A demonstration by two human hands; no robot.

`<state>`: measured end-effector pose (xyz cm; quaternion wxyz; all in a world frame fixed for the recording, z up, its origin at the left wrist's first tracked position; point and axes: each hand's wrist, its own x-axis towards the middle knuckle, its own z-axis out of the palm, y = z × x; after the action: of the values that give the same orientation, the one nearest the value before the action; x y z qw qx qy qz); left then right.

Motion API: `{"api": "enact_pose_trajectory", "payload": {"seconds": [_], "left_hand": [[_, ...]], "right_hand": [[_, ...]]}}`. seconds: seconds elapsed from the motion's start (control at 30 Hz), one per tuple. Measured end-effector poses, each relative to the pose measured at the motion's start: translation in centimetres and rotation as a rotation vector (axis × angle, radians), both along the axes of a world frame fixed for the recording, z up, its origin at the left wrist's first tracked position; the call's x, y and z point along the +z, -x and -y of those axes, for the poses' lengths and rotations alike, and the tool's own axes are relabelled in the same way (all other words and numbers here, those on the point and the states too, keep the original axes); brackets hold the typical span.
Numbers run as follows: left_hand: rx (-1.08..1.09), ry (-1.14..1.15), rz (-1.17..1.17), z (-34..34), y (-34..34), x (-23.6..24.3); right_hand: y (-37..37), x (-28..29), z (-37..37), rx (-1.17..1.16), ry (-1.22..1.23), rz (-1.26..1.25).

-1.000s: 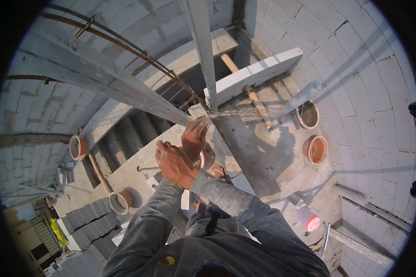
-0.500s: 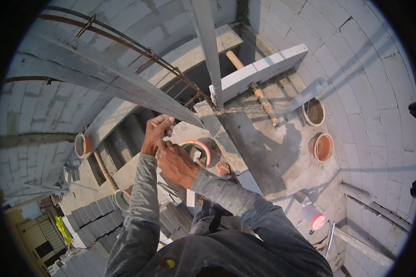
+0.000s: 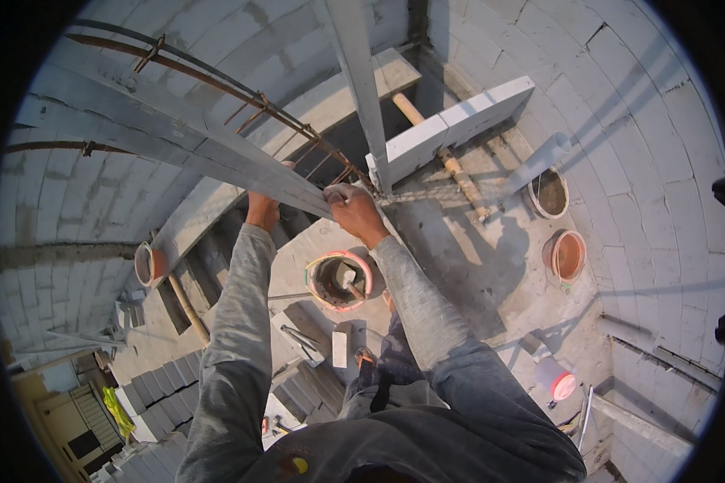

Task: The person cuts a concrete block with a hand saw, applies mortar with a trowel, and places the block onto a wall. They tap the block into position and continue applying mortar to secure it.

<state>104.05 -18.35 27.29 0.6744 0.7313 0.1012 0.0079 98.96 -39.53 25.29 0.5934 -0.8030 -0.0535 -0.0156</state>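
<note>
A long grey board [image 3: 209, 153] runs from the upper left down to the middle, with rebar beside it. My left hand [image 3: 263, 209] is at the board's near-left edge, its fingers partly hidden behind the board. Around the opposite edge, near the lower end, my right hand [image 3: 356, 211] has its fingers curled. Below my hands stands a bucket [image 3: 312, 278] with a pink and green rim, holding grey material and a tool with a wooden handle.
A second upright grey board [image 3: 361, 88] rises beyond the rebar [image 3: 217, 84]. A white block panel [image 3: 459, 121] lies across a bamboo pole [image 3: 459, 175]. Orange buckets [image 3: 568, 256], stacked grey blocks [image 3: 157, 385] and a white block [image 3: 341, 346] lie around. Block walls enclose the space.
My hands were close together in front of the bucket. They have moved apart and up onto the board's edges, and the bucket is now uncovered.
</note>
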Motion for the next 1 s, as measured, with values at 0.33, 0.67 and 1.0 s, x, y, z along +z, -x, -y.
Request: {"api": "enact_pose_trajectory", "payload": {"seconds": [0.33,0.67,1.0], "left_hand": [[0.377,0.313,-0.574,5.8,6.0,0.1],[0.082,0.500,-0.544,1.9,6.1,-1.5],[-0.458,-0.440,0.270,0.3,1.7,-3.9]], "right_hand": [[2.0,0.8,1.1,-0.111,-0.517,-0.410],[11.2,2.7,-2.0,-0.004,-0.203,0.193],[1.3,-3.8,2.3,0.041,-0.448,-0.715]]}}
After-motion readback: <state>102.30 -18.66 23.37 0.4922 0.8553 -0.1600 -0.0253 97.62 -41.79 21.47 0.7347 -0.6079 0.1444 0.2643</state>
